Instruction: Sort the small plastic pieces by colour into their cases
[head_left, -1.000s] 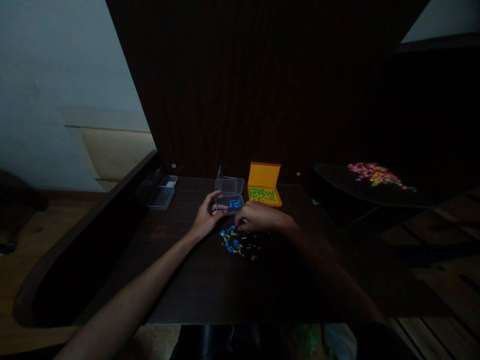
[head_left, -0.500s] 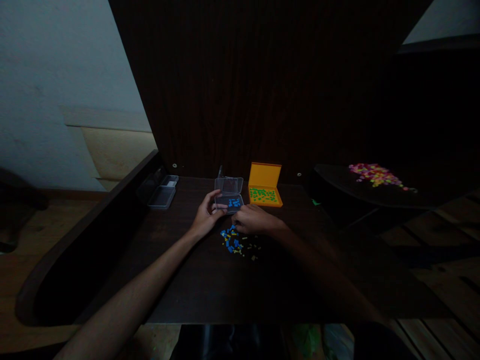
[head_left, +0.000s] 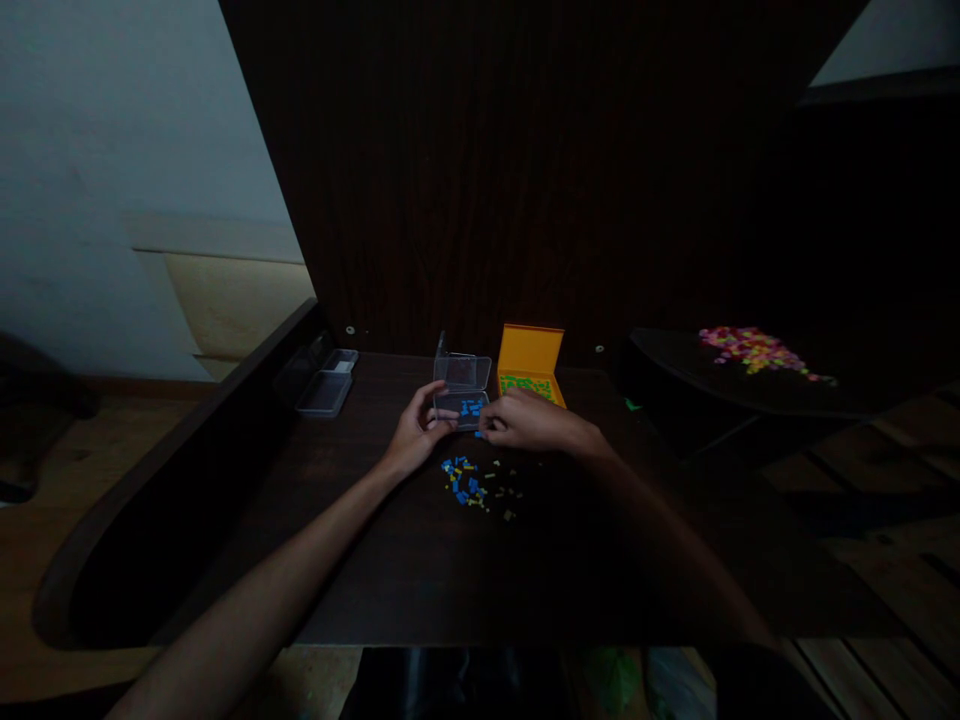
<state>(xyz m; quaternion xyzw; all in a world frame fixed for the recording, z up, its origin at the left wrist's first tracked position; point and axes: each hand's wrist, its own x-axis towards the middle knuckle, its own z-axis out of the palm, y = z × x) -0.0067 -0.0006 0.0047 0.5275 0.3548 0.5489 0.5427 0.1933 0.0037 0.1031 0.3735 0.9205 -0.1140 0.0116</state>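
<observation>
A person works in dim light at a dark wooden table (head_left: 360,590), hemmed by a tall dark panel (head_left: 540,190) on the far side and a rounded side board (head_left: 187,450) at left. Beyond the board stand a pale wall (head_left: 135,120) and a wooden floor (head_left: 75,460); at right, a heap of pink, red and yellow bits (head_left: 754,350) sits on a dark ledge (head_left: 675,375).

The left hand (head_left: 412,430), thumb and fingers parted, grips the left end of a clear box (head_left: 454,400), which rests near the table's far edge, lid raised, with blue pieces (head_left: 471,407) inside toward the right. The right hand (head_left: 529,420) is curled at the box's near right corner, fingers drawn together; a blue piece (head_left: 478,434) shows at their tips, though whether it is pinched cannot be told.

Behind that hand, and partly hidden by it, an orange box (head_left: 529,350) stands open with green pieces (head_left: 516,382) inside. Nearer on the table lies a loose scatter of blue, yellow and pale pieces (head_left: 466,490). A second clear case (head_left: 325,395) lies open at far left, beside the board.
</observation>
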